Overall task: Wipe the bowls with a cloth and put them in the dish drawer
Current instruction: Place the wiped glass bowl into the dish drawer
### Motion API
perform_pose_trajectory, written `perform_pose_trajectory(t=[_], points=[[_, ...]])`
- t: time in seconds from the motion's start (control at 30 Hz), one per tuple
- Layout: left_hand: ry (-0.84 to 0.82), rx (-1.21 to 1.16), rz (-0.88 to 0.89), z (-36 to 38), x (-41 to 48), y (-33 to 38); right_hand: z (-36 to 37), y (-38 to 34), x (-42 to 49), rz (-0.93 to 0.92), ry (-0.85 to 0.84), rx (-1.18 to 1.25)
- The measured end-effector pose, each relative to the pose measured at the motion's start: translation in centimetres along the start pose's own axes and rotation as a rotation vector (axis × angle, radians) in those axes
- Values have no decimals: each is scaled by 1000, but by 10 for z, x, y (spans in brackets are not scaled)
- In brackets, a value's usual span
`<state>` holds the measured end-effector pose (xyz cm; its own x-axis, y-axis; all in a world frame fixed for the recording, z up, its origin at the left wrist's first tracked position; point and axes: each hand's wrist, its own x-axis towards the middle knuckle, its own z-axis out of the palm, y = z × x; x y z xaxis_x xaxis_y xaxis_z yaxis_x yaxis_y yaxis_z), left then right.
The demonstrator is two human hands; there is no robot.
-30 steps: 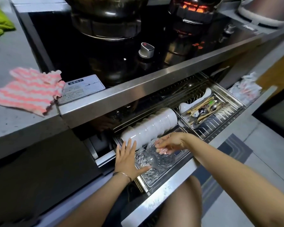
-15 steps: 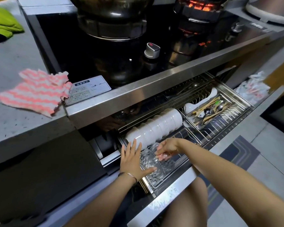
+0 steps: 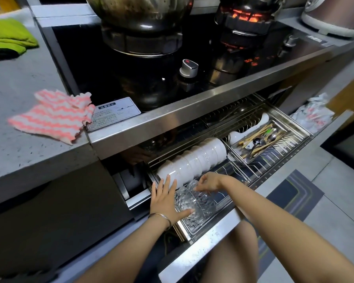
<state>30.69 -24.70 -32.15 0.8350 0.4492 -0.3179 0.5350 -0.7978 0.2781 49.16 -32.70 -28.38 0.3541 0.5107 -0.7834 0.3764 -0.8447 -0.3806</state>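
The steel dish drawer (image 3: 290, 158) is pulled out under the stove. Clear cut-glass bowls (image 3: 196, 203) stand on edge in its front left rack, in front of a row of white bowls (image 3: 194, 160). My left hand (image 3: 166, 201) lies flat against the left side of the glass bowls, fingers spread, thumb under the rim. My right hand (image 3: 208, 181) pinches the top rim of the rear glass bowl with its fingertips. A pink-and-white striped cloth (image 3: 53, 116) lies on the grey counter to the left, away from both hands.
A cutlery tray (image 3: 260, 139) with chopsticks and spoons fills the drawer's right side. Above, the black stove (image 3: 172, 82) carries a large pot and a burner glowing red. A green cloth (image 3: 6, 37) lies far left. My knee (image 3: 231, 260) is below the drawer front.
My right hand has shifted from gripping the glass bowl's side to pinching its top rim, and the bowl has settled upright against the other. My left hand has hardly moved.
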Motion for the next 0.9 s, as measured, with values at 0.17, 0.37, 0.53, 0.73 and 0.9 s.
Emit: perform_pose_trajectory(t=[0.17, 0.37, 0.53, 0.73, 0.9], points=[[11, -152, 27, -26, -2, 2, -10, -2, -28, -214, 352, 161], [260, -206, 293, -120, -34, 25, -22, -32, -106, -529, 689, 351], [620, -161, 540, -204, -89, 16, -27, -83, -178, -800, 867, 375], [781, -88, 395, -255, -132, -61, -5, -159, -209, -993, 778, 177], [703, -48, 169, -266, -150, -121, 24, -221, -205, -1091, 683, -37]])
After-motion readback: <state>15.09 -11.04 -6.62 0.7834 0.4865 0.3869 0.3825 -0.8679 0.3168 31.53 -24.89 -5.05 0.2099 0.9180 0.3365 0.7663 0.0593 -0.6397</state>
